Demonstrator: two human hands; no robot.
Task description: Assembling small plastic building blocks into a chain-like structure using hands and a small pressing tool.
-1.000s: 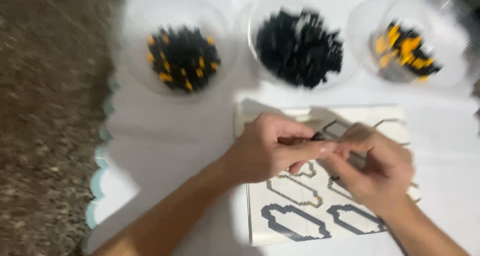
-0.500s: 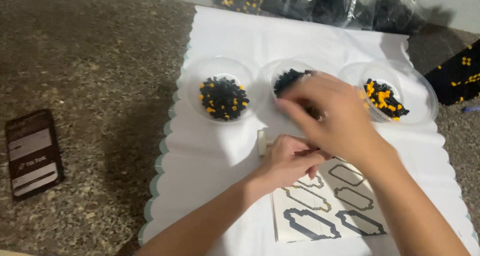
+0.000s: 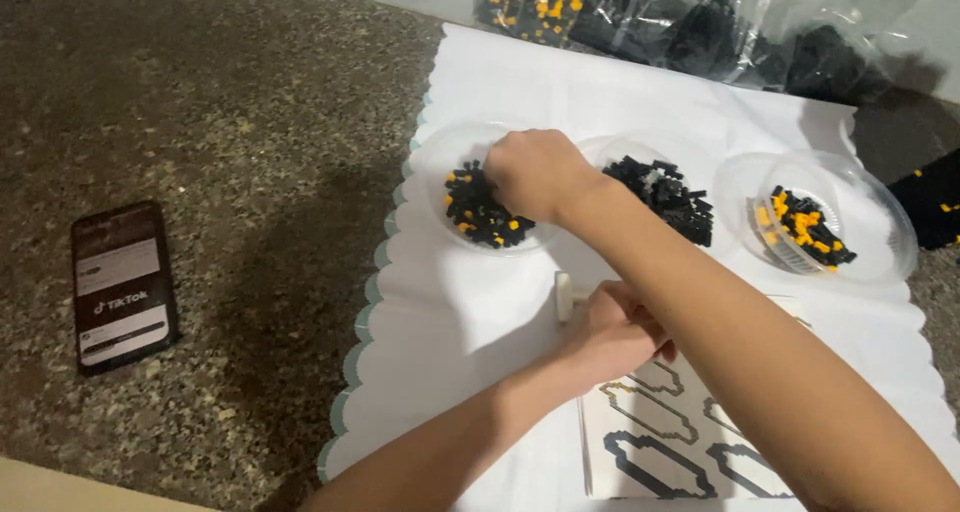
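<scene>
My right hand (image 3: 535, 172) reaches across into the left clear bowl (image 3: 432, 167), fingers curled down among small black and orange bricks (image 3: 478, 217); whether it holds one is hidden. My left hand (image 3: 612, 332) is closed on the top left corner of a white baseplate (image 3: 650, 457), which bears black and tan brick outlines. A small white piece (image 3: 564, 294) sticks out just left of that hand.
A middle bowl of black bricks (image 3: 672, 200) and a right bowl (image 3: 885, 222) of black and orange bricks stand on the white scalloped cloth (image 3: 450, 322). Clear bags of bricks (image 3: 700, 22) lie at the back. A dark phone (image 3: 122, 284) lies on the speckled counter at left.
My right hand moved left from the middle bowl to the left bowl. The view has shifted, and my left hand stays on the baseplate's corner.
</scene>
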